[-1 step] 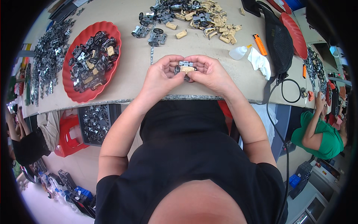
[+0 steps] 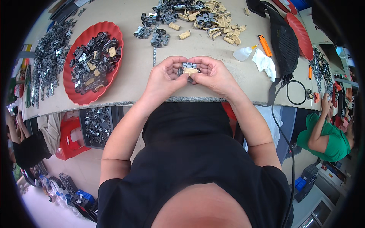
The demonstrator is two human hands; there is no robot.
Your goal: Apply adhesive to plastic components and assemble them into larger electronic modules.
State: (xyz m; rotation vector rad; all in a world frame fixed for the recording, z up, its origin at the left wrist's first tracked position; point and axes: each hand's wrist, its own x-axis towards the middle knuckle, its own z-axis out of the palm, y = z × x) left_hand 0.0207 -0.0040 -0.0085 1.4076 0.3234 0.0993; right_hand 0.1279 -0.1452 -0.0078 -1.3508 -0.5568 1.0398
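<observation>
Both hands, left hand and right hand, pinch a small wheeled toy chassis above the tabletop, where even pressure would likely seat its tan piece, red tray at ten o'clock.

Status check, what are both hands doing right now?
Left hand and right hand both gripping one small wheeled part, grey with a tan piece. Held above the table edge. Nothing between the hands.

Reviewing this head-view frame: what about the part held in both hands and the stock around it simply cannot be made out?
- Small grey-and-tan wheeled assembly: its underside and ends are covered by the left hand and right hand.
- Red tray: the pieces in it are too small to tell apart.
- Bin under the table: partly hidden by the table edge.
</observation>
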